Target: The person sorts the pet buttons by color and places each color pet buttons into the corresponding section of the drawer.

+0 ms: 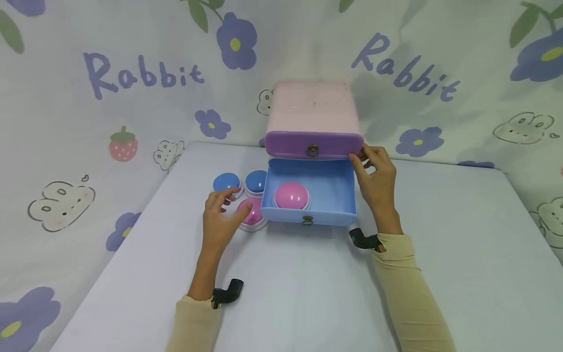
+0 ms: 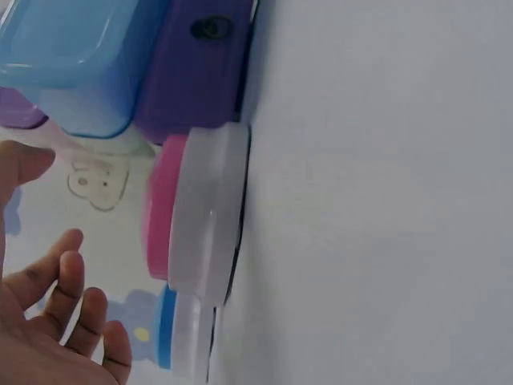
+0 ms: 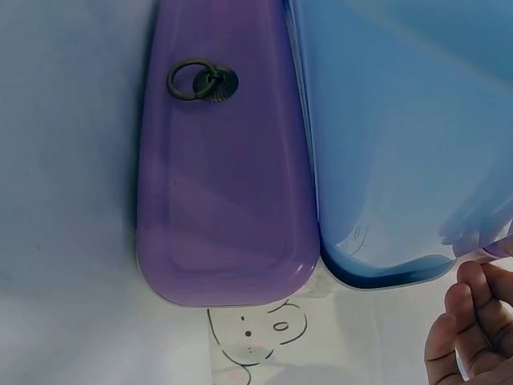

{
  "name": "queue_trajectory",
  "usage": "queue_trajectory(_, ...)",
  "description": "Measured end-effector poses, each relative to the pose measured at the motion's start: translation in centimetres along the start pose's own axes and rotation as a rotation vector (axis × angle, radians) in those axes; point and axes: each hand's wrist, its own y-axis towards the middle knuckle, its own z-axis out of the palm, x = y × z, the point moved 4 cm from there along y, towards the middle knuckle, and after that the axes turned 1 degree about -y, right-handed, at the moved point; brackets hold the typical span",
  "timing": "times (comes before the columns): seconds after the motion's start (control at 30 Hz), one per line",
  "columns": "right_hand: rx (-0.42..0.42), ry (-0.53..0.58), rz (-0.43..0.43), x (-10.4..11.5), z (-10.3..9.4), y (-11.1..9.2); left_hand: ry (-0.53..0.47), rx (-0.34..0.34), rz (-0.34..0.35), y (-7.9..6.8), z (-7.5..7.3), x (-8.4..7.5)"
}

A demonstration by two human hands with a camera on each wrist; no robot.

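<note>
A small pink drawer cabinet [image 1: 314, 107] has a purple top drawer [image 1: 290, 145], closed, and a light-blue drawer [image 1: 308, 171] pulled out beneath it. One pink domed push button [image 1: 292, 195] with a white base sits in the left part of the blue drawer. My right hand [image 1: 378, 181] grips the cabinet's right front edge, thumb at the purple drawer's lower corner and fingers curled at the side. My left hand [image 1: 222, 220], fingers spread and holding nothing, hovers beside another pink push button [image 2: 160, 212] on the table, left of the drawer.
Two blue push buttons [image 1: 226, 182] stand behind the pink one on the white table [image 1: 299, 293]. A purple lower drawer [image 3: 232, 176] with a ring pull sits closed beneath the blue one. Printed cloth [image 1: 154, 107] hangs behind the table.
</note>
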Motion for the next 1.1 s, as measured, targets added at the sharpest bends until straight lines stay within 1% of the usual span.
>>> queue_trajectory(0.17, -0.005, 0.001, 0.001, 0.0, 0.0, 0.0, 0.024, 0.019, -0.012, -0.5, -0.1, 0.9)
queue_trajectory(0.33, -0.009, 0.014, 0.003, -0.1, 0.0, 0.1, 0.032, 0.023, -0.024, -0.9, -0.1, 1.4)
queue_trajectory(0.53, -0.009, 0.010, 0.015, -0.1, 0.0, -0.1, 0.083, 0.082, -0.067, -1.2, 0.3, 2.2)
queue_trajectory(0.73, 0.006, -0.004, 0.020, 0.0, 0.1, -0.2, 0.108, 0.104, -0.091, -1.3, 0.5, 2.9)
queue_trajectory(1.1, 0.002, 0.005, 0.037, -0.2, 0.1, -0.1, 0.154, 0.191, -0.158, -1.5, 1.1, 3.4)
